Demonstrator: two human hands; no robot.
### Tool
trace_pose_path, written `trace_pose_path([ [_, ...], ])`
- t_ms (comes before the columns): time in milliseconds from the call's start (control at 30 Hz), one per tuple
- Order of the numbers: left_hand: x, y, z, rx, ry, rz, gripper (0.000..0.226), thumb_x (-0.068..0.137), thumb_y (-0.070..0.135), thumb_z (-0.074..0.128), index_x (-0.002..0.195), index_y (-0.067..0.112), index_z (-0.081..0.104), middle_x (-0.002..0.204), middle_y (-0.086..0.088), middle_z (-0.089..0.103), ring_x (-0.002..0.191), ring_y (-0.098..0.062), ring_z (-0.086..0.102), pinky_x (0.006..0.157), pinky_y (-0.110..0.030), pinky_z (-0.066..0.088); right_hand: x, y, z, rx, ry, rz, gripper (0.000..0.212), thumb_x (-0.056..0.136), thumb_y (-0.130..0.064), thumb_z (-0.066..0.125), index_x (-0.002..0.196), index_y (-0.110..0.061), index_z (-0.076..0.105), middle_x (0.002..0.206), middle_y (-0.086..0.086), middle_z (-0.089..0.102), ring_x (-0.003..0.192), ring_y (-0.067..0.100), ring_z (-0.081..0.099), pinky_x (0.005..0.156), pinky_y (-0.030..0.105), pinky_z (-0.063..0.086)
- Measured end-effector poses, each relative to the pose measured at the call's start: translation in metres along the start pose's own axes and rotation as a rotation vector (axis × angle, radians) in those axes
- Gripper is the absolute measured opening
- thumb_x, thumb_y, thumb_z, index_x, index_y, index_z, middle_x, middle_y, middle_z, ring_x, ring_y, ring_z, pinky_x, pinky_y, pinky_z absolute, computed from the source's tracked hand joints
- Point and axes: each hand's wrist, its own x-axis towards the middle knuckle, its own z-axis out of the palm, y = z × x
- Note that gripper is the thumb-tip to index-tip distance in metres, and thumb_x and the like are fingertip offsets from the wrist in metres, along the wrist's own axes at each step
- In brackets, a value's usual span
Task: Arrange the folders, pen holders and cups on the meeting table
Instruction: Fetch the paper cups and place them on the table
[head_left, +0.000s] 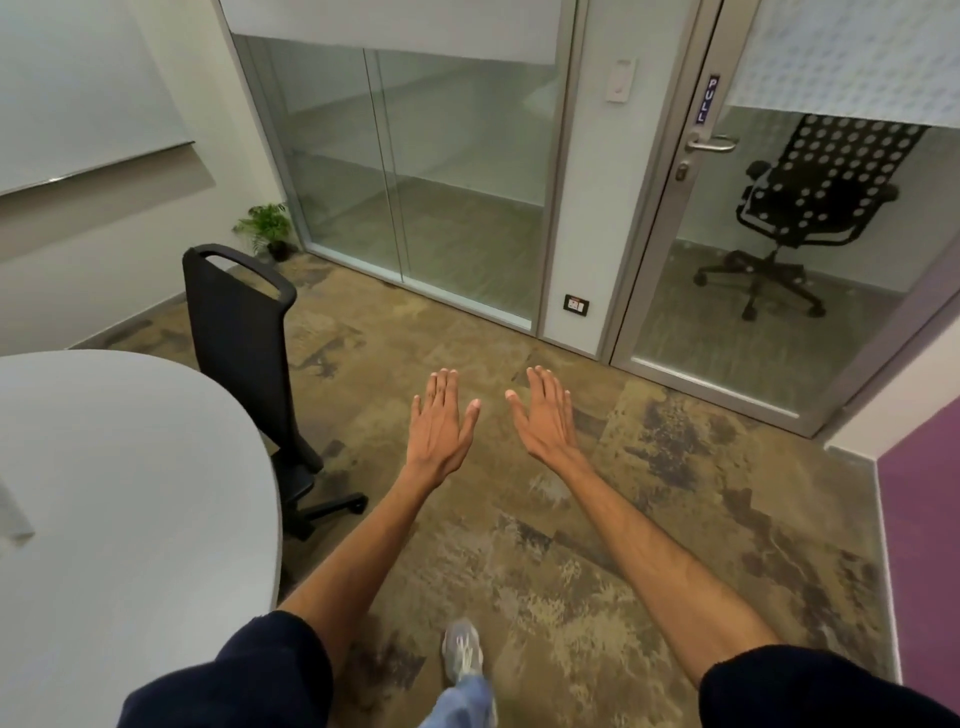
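Both hands empty beside the rounded grey meeting table (156, 467).
Left hand (439, 423) and right hand (545, 421) hover flat-fingered over patterned brown carpet (571, 571), probably awaiting items.

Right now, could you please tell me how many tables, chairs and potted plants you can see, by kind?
Tables: 1, the white table at the left.
Chairs: 2, the black chair beside the table and the mesh-backed chair behind the glass door.
Potted plants: 1, the potted plant in the corner.
Total: 4.
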Motion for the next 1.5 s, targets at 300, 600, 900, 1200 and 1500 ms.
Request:
trace_pose_path([
  [300, 0.184, -0.053, 0.031, 0.001, 0.050, -0.081, 0.067, 0.104, 0.047, 0.023, 0.155, 0.006, 0.011, 0.164, -0.012, 0.005, 0.152, -0.021, -0.006, 0.125, -0.039, -0.003, 0.203, -0.008, 0.037, -0.042, -0.058, -0.121, 0.062, 0.103, -0.048, 0.030, 0.156, -0.016, 0.021, 0.164, 0.001, 0.015, 0.153, 0.016, 0.008, 0.125, 0.047, 0.006],
  [600, 0.345, -0.104, 0.019, 0.012, 0.066, -0.213, 0.071, 0.101, 0.051, 0.030, 0.153, 0.005, 0.017, 0.160, -0.016, 0.023, 0.149, -0.028, 0.021, 0.119, -0.043, 0.026, 0.379, -0.039, 0.077, -0.040, -0.081, -0.185, 0.063, 0.103, -0.050, 0.031, 0.156, -0.016, 0.023, 0.165, -0.001, 0.012, 0.154, 0.014, 0.002, 0.125, 0.046, 0.006],
  [900, 0.481, -0.182, 0.010, 0.268, 0.172, -0.352, 0.030, 0.097, 0.034, 0.041, 0.115, 0.014, 0.054, 0.077, -0.010, 0.072, 0.070, -0.032, 0.068, 0.059, -0.033, 0.041, 0.536, -0.077, 0.146, -0.041, -0.151, -0.314, 0.051, 0.101, -0.044, 0.042, 0.142, -0.013, 0.044, 0.144, 0.003, 0.043, 0.136, 0.021, 0.038, 0.109, 0.039, 0.036],
  [1200, 0.652, -0.257, -0.015, 0.390, 0.316, -0.405, 0.041, 0.098, 0.045, 0.037, 0.117, 0.017, 0.059, 0.136, -0.008, 0.050, 0.124, -0.026, 0.046, 0.098, -0.039, 0.039, 0.741, -0.150, 0.190, -0.060, -0.181, -0.519, 0.035, 0.100, -0.041, 0.044, 0.121, -0.015, 0.056, 0.123, 0.003, 0.054, 0.119, 0.023, 0.048, 0.099, 0.038, 0.041],
  [1500, 0.744, -0.339, -0.066, 0.291, 0.322, -0.699, 0.081, 0.092, 0.072, 0.020, 0.157, 0.024, 0.009, 0.163, -0.012, -0.010, 0.152, -0.027, -0.011, 0.120, -0.061, 0.003, 0.869, -0.257, 0.241, -0.052, -0.334, -0.668, 0.067, 0.095, -0.062, 0.039, 0.150, -0.026, 0.033, 0.162, 0.003, 0.019, 0.151, 0.023, 0.016, 0.118, 0.051, 0.025],
])
